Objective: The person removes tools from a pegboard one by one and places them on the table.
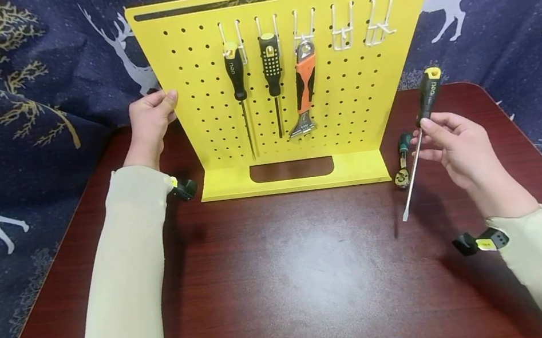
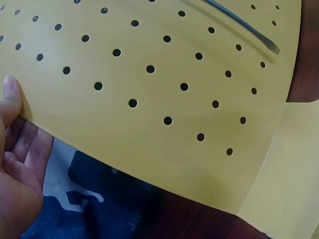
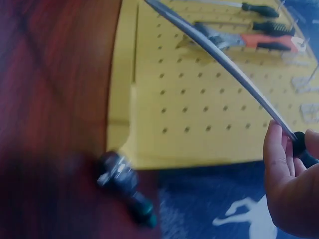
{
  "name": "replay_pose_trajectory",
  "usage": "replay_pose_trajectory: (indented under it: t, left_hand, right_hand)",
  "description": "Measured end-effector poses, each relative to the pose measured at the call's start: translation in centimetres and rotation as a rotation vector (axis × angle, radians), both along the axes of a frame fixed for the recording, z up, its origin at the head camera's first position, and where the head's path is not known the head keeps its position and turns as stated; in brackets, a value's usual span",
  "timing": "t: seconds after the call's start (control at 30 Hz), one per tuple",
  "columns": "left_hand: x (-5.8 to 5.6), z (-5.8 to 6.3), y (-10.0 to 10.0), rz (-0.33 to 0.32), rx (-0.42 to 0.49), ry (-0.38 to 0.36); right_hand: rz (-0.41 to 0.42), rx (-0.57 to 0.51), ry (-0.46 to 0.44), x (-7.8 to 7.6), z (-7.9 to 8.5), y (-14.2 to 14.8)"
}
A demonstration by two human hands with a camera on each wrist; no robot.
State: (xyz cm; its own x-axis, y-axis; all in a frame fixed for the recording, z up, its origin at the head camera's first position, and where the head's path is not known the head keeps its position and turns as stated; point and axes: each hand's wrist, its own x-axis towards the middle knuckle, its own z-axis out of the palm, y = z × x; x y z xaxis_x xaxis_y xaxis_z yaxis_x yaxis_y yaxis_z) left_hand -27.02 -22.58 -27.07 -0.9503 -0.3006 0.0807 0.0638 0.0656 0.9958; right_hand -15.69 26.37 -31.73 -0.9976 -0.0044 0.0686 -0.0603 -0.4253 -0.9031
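Observation:
A yellow pegboard [image 1: 344, 101] stands upright on the table, and my left hand [image 1: 152, 119] grips its left edge, thumb on the front face and fingers behind. My right hand [image 1: 466, 150] pinches a flat-blade screwdriver [image 1: 428, 95] near the base of its black handle. The handle points up, and the shaft [image 3: 234, 72] slants down with its tip above the table. On the board's hooks hang a screwdriver [image 1: 236, 75], a second screwdriver with a dotted handle [image 1: 271, 68] and an orange-handled adjustable wrench [image 1: 306, 80]. Two white hooks [image 1: 342, 32] at the right carry nothing.
A ratchet wrench [image 1: 402, 176] with a green handle lies on the dark red table [image 1: 287, 282], just right of the board's base and behind the held screwdriver. A blue cloth [image 1: 53, 61] with deer and tree prints hangs behind the table.

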Motion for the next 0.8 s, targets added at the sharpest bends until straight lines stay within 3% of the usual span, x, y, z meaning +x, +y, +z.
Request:
replay_pose_trajectory:
  t: [0.37,0.8]
  left_hand:
    - [0.1,0.0,-0.1,-0.005,0.002,0.000]
    - [0.1,0.0,-0.1,-0.015,0.016,0.019]
  right_hand:
    - [0.110,0.040,-0.198,-1.0,-2.4,4.2]
    - [0.195,0.062,-0.312,-2.3,-4.9,6.9]
